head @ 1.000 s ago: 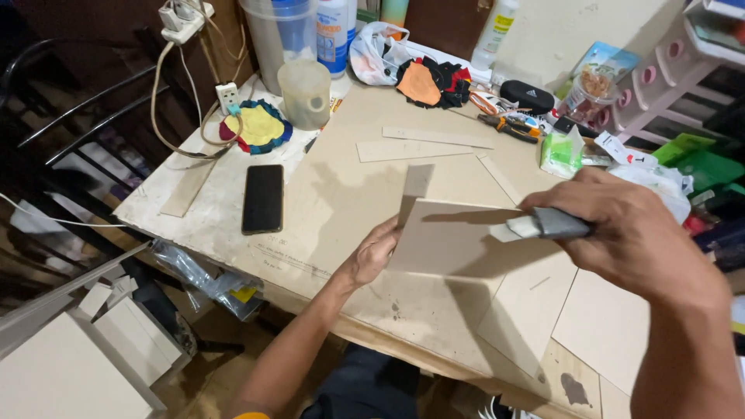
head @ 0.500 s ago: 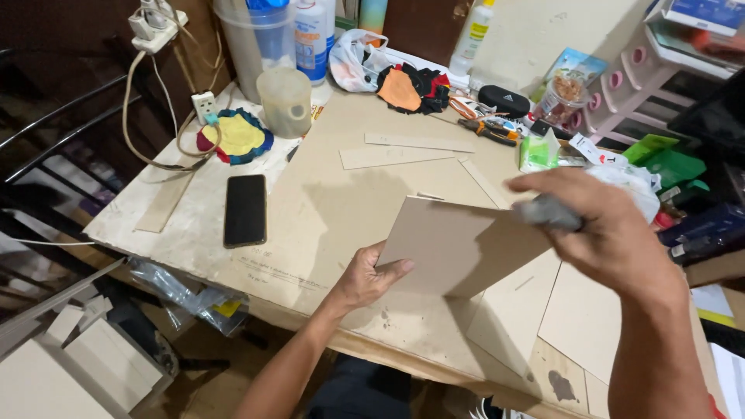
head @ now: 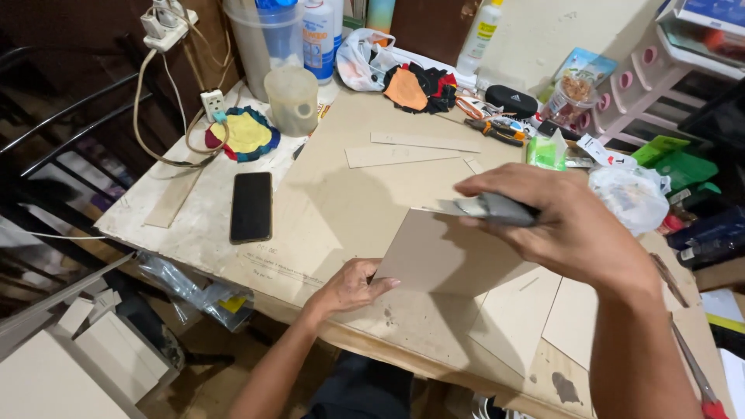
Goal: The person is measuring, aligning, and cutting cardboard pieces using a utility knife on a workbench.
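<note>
My left hand [head: 351, 287] grips the lower left corner of a flat brown cardboard piece [head: 446, 256], lifted and tilted a little over the worktable [head: 334, 209]. My right hand [head: 570, 225] is closed around a grey utility knife [head: 485, 208], its blade end pointing left at the cardboard's upper edge. Other cut cardboard panels [head: 516, 318] lie flat under and to the right of the held piece.
A black phone [head: 251, 206] lies at the left. Two cardboard strips [head: 411, 149] sit further back. At the rear stand a plastic cup [head: 292, 99], bottles, a fabric coaster [head: 242, 133], pliers [head: 497, 129] and a white bag [head: 632, 195]. Scissors [head: 698, 380] lie at the right edge.
The view has shifted. My right hand with the knife moved left along the cardboard's top edge. My left hand slid down to the lower left corner.
</note>
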